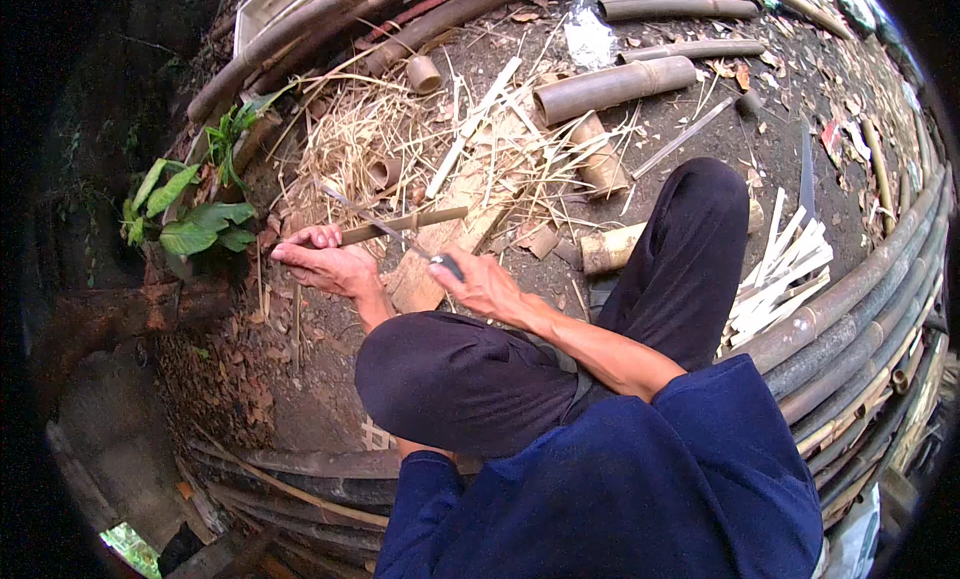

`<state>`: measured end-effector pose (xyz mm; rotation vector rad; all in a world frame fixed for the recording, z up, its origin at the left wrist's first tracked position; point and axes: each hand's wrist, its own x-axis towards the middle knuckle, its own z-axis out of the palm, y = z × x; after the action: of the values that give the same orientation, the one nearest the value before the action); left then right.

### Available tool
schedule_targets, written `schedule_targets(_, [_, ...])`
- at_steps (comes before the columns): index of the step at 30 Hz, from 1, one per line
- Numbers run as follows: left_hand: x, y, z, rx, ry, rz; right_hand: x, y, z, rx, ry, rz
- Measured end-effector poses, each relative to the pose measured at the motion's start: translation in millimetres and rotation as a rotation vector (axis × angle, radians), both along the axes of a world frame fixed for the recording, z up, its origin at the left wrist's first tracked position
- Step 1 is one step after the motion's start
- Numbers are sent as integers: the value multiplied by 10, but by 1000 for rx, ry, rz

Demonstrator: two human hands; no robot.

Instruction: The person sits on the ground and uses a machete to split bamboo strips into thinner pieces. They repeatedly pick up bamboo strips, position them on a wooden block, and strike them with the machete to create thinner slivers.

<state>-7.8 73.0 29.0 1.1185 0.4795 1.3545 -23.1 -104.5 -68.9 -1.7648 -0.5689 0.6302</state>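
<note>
My left hand (325, 263) is closed around one end of a brownish-green split bamboo strip (435, 218), which points to the right. In my right hand (487, 286) is a knife (447, 268), gripped by its dark handle. Its narrow blade slants up and left across the strip, close to my left fingers; whether it cuts into the bamboo I cannot tell. Below the strip a flat wooden board (415, 282) lies on the ground, partly under shavings. My bent legs lie close to both hands.
Curly bamboo shavings (345, 144) cover the ground ahead. Thick bamboo sections (615, 89) lie beyond, and pale split strips (785, 274) are piled at right beside a saw blade (807, 169). Long bamboo poles (835, 319) border the right side. A leafy plant (195, 219) stands at left.
</note>
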Motion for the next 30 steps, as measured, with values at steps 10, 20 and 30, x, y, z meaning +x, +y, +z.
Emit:
schedule_targets(10, [-55, -160, -27, 49, 41, 55, 38, -178, -402, -178, -26, -69])
schedule_targets(20, [-29, -23, 77, -184, -228, -145, 100, -135, -143, -77, 207, -88])
schedule_targets(30, [-33, -36, -53, -166, -307, -198, 41, 7, -45, -105, 152, -64])
